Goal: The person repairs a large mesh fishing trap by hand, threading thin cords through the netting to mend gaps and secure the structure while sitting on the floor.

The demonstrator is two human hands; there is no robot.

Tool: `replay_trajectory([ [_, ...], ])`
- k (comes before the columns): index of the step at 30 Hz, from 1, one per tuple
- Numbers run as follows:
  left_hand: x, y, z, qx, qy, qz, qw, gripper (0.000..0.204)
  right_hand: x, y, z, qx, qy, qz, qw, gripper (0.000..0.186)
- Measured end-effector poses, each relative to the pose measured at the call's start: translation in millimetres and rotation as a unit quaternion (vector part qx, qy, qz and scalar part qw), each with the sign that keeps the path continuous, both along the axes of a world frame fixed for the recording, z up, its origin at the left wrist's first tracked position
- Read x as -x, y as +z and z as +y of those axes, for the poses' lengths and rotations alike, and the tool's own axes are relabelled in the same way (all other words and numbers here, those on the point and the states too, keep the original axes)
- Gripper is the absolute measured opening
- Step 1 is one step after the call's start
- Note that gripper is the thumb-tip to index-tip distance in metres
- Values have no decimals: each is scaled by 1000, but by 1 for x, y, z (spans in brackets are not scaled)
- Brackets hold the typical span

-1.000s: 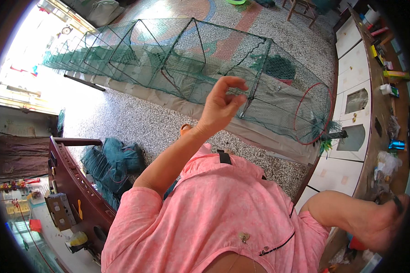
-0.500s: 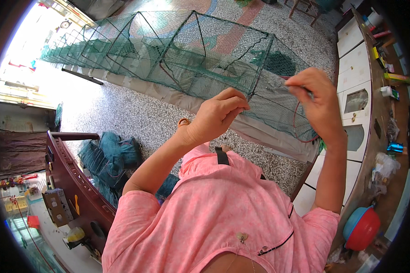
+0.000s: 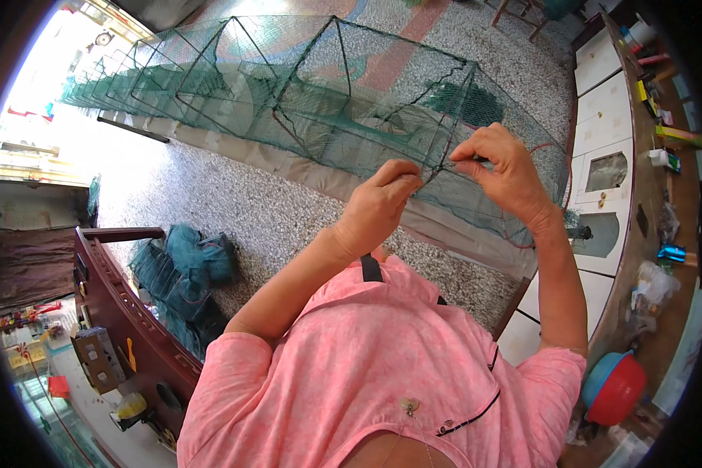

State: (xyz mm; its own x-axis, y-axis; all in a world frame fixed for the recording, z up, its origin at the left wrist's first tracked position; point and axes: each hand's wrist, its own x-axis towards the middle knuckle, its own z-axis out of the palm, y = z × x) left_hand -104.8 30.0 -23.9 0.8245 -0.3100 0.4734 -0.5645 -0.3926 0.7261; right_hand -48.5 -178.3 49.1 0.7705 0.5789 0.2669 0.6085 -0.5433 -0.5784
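A long green mesh net (image 3: 351, 125) on dark square frames stretches across my view, with a red ring at its right end. My left hand (image 3: 378, 203) is closed, fingertips pinched on the net beside a frame's lower corner. My right hand (image 3: 499, 175) pinches something thin just right of that corner, too small to name. A pale grey cloth (image 3: 327, 187) runs beneath the net.
Bundled teal netting (image 3: 183, 273) lies on the speckled floor (image 3: 148, 187) at lower left, beside dark red wooden furniture (image 3: 109, 304). At right stands a white cabinet (image 3: 597, 113) beside a cluttered top, with red and blue basins (image 3: 616, 386). A wooden chair (image 3: 522, 15) is at the back.
My right hand has come up from the far right to the frame corner and moved left toward my left hand, which has closed its fingers at the net.
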Motion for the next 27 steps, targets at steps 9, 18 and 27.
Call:
replay_trajectory([
  [9,10,-18,0,136,-6,66,989,22,13,-6,38,33,25,-65,997,17],
  [18,24,-28,0,349,-47,234,906,12,14,11,74,86,18,-147,985,7],
  [27,22,-37,-12,227,97,149,957,30,5,43,127,-139,165,-63,974,11],
])
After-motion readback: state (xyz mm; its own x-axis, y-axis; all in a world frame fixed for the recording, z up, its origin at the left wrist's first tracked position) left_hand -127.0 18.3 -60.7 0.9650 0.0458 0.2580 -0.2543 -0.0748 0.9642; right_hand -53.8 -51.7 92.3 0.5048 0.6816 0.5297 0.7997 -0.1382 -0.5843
